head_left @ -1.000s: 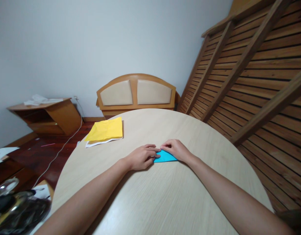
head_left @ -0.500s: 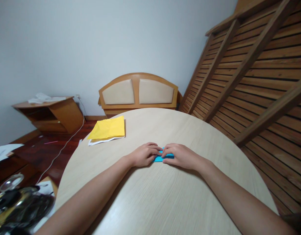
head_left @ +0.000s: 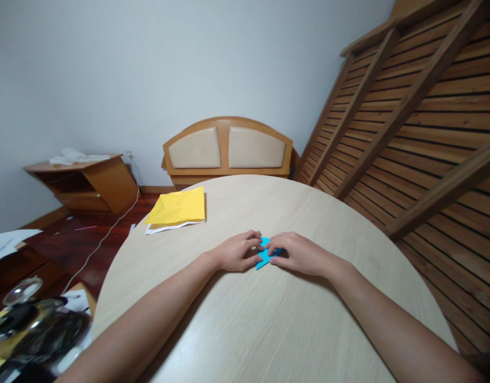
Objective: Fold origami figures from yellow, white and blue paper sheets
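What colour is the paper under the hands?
Bright blue paper, seen in the head view, pressed by both hands.

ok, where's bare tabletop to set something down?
Free: the wide strip of table between the forearms, and the far right side past the right hand. Crowded: the centre, where both hands press the blue paper, left hand included, and the far-left edge under the yellow paper.

Two hands, left hand point(head_left: 237, 252) and right hand point(head_left: 298, 253), press a small blue paper point(head_left: 264, 254) on the round table point(head_left: 269, 319).
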`<action>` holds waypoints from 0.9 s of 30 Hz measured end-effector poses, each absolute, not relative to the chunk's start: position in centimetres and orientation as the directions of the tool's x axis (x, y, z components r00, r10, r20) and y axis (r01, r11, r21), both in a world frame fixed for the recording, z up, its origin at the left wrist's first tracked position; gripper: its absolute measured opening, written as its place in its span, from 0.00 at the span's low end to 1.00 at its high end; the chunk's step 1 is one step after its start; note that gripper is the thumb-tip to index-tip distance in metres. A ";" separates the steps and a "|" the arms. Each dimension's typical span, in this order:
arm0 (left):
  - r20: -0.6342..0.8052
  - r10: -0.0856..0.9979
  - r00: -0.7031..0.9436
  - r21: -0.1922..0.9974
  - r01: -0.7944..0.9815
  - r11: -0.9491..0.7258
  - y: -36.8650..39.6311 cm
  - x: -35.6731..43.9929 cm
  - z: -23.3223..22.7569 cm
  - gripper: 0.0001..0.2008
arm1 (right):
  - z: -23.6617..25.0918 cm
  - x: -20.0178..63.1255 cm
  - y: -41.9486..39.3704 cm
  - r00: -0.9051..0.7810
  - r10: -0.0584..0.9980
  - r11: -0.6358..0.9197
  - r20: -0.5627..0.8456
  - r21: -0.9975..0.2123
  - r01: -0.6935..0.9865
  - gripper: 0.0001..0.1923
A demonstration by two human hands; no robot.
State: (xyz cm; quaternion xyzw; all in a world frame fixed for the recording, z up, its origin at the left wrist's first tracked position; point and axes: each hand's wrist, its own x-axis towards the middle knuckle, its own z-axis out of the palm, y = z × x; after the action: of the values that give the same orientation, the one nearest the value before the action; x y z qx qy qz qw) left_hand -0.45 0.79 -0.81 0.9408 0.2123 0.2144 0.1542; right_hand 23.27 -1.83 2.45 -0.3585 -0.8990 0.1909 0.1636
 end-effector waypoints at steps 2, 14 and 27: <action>0.322 0.473 0.820 0.392 0.340 -0.855 0.8 -0.5 -0.9 0.12 | 2.4 22.9 -1.9 -0.687 0.706 0.677 0.171 -0.447 0.585 0.06; 0.365 0.424 0.829 0.335 0.307 -0.891 1.2 -0.6 -1.0 0.10 | 1.6 21.8 -2.1 -0.661 0.723 0.678 0.203 -0.396 0.620 0.10; 0.356 0.467 0.810 0.388 0.327 -0.862 0.9 -0.3 -0.6 0.11 | 0.9 20.5 -3.1 -0.604 0.760 0.650 0.241 -0.295 0.700 0.12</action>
State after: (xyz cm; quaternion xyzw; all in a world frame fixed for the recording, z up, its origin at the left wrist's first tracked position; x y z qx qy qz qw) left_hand -0.34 0.86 -0.57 0.9384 0.2115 0.2246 0.1559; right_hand 20.52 -3.07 0.91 -0.4094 -0.8915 0.0852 0.1742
